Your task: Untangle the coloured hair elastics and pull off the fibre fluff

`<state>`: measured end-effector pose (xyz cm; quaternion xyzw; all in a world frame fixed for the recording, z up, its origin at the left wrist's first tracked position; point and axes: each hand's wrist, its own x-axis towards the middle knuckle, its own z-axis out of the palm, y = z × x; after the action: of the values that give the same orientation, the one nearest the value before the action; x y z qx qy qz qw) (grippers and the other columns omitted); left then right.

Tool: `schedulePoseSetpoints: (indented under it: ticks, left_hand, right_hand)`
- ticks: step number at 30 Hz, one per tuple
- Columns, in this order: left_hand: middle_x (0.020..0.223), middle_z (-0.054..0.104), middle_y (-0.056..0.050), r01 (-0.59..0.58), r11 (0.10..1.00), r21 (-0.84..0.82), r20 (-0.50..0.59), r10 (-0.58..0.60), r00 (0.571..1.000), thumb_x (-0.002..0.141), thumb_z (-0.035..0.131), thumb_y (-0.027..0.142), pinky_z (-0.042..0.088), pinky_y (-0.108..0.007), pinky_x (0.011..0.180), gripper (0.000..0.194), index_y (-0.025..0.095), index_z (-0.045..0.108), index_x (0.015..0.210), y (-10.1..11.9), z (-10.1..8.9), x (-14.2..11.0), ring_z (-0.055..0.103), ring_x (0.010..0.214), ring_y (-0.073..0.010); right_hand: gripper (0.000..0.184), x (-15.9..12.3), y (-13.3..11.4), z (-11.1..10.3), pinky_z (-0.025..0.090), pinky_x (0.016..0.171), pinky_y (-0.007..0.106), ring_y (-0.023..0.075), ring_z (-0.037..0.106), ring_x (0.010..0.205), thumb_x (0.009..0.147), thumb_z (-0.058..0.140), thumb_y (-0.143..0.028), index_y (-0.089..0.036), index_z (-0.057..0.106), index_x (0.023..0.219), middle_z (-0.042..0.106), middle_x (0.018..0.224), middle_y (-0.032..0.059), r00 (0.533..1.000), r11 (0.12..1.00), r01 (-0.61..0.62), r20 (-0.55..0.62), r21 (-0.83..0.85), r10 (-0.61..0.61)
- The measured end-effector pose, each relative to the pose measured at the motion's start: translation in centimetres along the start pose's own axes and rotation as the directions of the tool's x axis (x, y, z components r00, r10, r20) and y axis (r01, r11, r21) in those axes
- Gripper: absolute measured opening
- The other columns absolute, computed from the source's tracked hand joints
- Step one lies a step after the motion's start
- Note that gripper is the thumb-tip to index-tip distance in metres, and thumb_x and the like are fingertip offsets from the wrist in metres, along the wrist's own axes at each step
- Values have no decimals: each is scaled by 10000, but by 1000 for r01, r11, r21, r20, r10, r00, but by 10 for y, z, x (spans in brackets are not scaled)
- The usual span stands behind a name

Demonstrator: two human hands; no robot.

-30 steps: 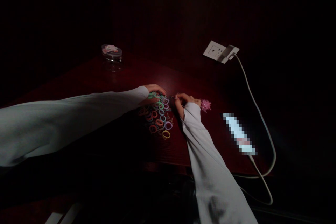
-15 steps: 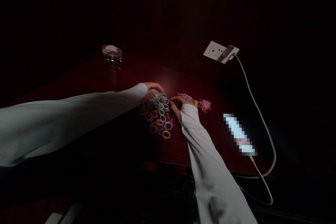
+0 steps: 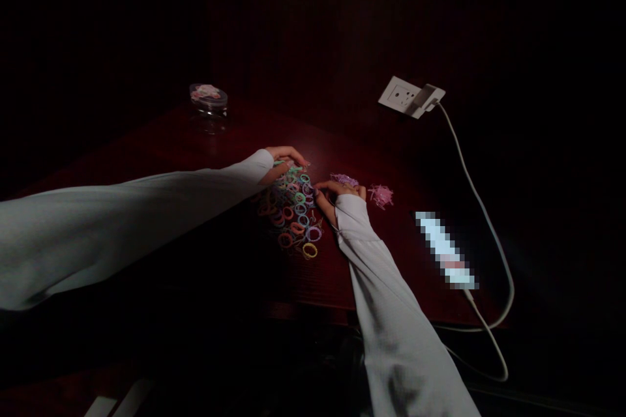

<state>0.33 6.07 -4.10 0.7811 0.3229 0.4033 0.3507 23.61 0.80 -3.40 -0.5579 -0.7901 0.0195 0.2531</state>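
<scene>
A heap of small, coloured hair ties (image 3: 296,208) lies on the dark red table. My left hand (image 3: 285,158) reaches over the heap's far side. Its fingers are curved, with the thumb apart from them, and I see nothing clearly held. At the heap's right edge, my right hand (image 3: 333,192) has thumb and index finger drawn together in a pinch; what is between them is too small and dark to name. Just behind that hand is a little pile of purple strips or bands (image 3: 345,179). To its right sits a similar pink pile (image 3: 381,195).
A clear, round jar (image 3: 209,107) with a pink-patterned lid stands at the back left. On the right lies a lit, blurred-out phone (image 3: 446,251) with a white cable (image 3: 482,199) running to a charger in the wall socket (image 3: 402,96). The surroundings are very dark.
My left hand has lifted slightly and shifted a little right, its fingers reaching further out. My right hand has moved slightly left, away from the pink pile. The heap looks nearly the same.
</scene>
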Motion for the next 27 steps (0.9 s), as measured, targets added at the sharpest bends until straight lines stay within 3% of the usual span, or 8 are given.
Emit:
schedulePoseSetpoints:
  ticks: [5,12,17,21,23,27]
  left_hand:
    - [1335,711,-157,25,996,-81,-29,-28,999,982,509,403,564,-491,1028,342,155,687,1136,8,3,-2,717,1164,-278]
    - [1315,718,-146,29,975,-219,-53,-41,998,939,585,394,560,-481,1034,293,159,700,1072,11,5,-2,730,1137,-280]
    - [1346,701,-154,29,977,-211,-26,-36,999,948,560,373,566,-462,1005,287,156,681,1091,12,3,-2,734,1132,-273]
    - [1353,699,-149,34,979,-201,-22,-39,999,972,520,371,546,-430,1027,298,154,687,1090,20,6,-3,716,1164,-254]
    - [1370,693,-135,56,977,-208,-23,-63,998,1001,472,377,529,-433,1048,323,159,689,1097,25,8,-4,695,1202,-252]
    - [1394,680,-125,71,974,-214,-10,-74,997,1021,414,368,500,-445,1081,356,158,682,1125,31,9,-5,668,1239,-250]
  right_hand:
    - [233,-2,-11,-10,243,938,369,177,569,818,964,609,-397,-280,793,884,715,760,-21,999,997,49,10,67,-49]
    - [486,-9,-22,-23,252,933,365,164,527,810,1029,508,-418,-224,698,626,656,691,-23,981,974,179,52,138,-188]
    - [452,-5,-20,-22,277,961,374,182,579,839,1039,483,-463,-261,786,771,682,716,-12,996,976,84,-8,200,-84]
    - [282,-3,-15,-17,308,938,363,181,619,812,1002,557,-444,-283,774,1083,681,739,-26,997,981,5,-71,196,9]
    - [266,-1,-13,-14,310,914,357,192,630,848,989,583,-403,-301,743,1176,699,786,-20,997,987,26,-75,161,-14]
    - [207,6,-10,-4,296,900,358,211,612,917,977,609,-348,-309,769,1102,725,871,4,994,993,104,-42,60,-101]
